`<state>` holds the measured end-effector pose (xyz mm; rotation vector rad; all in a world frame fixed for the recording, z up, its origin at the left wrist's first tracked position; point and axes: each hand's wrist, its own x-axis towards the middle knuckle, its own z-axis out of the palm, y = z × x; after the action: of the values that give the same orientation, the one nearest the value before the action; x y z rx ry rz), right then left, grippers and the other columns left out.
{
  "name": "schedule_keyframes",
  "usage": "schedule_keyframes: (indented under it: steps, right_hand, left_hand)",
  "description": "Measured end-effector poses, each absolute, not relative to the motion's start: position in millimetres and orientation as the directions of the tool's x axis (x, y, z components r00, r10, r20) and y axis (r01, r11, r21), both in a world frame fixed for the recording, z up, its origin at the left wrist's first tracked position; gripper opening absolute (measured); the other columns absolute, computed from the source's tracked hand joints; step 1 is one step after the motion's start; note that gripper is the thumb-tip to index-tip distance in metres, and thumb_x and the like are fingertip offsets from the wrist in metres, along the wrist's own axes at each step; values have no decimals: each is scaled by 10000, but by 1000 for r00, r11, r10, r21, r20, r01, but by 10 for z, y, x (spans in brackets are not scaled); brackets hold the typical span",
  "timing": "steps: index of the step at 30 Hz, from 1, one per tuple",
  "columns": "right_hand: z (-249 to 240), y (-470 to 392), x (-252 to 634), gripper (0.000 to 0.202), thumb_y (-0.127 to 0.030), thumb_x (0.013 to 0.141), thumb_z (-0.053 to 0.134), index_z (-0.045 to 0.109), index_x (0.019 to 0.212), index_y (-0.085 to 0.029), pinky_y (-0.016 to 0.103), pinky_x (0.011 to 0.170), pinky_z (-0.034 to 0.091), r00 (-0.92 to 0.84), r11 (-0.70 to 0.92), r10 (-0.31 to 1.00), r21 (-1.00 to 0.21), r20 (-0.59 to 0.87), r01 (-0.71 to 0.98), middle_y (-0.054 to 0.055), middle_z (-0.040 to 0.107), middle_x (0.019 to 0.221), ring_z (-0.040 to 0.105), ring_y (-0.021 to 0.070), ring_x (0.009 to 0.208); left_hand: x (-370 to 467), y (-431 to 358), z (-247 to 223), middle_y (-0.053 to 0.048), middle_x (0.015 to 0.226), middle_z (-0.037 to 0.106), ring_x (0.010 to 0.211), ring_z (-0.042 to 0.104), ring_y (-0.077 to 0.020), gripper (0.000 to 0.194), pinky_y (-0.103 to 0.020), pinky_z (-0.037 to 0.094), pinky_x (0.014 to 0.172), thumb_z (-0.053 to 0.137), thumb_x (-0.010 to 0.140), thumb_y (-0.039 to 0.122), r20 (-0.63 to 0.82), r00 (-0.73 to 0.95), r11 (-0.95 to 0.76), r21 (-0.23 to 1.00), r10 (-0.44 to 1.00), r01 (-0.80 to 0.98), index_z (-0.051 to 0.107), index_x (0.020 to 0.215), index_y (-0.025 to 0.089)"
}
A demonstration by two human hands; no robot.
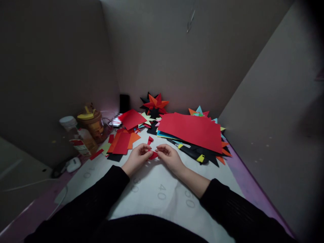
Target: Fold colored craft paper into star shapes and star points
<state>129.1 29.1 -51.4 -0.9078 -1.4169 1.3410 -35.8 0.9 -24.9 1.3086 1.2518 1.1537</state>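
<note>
Both my hands meet over the middle of the white numbered sheet (149, 189). My left hand (138, 157) is closed, its thumb and fingers pinching the left end of a small piece of red paper (153, 155). On the right end of that same piece, my right hand (170, 158) is closed in a pinch. Just beyond the fingertips lies a small folded red piece (150, 140). Left of my hands are stacked red rectangles (122, 143) over orange ones. A large red sheet (192, 130) covers other papers at the right.
Folded paper stars (155, 103) stand against the back wall. A black cutter with yellow parts (192, 153) lies right of my hands. At the left are a bottle (86, 141), a brown cup (92, 125) and a white earphone case (73, 164). Walls enclose the table.
</note>
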Motion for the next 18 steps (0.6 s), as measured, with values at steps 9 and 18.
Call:
schedule_keyframes:
  steps: [9,18]
  right_hand:
    - [-492,251,1279,269,-191,679,601,556,944,-203,303,722,482,-333,133,926,-980,176,-148,16,622,839,607,161,768]
    - [-497,260,1286,223,-194,686,596,590,909,-199,275,665,464,-303,198,927,-975,221,-105,25,621,875,571,141,716]
  left_hand:
    - [-398,76,-336,25,601,560,517,498,-92,279,-201,367,508,665,711,359,0,-13,0,999,1000,-36,541,836,142]
    - [-390,67,-363,19,614,566,529,492,-90,230,-199,357,521,648,728,336,-1,10,0,1000,1000,18,553,809,142]
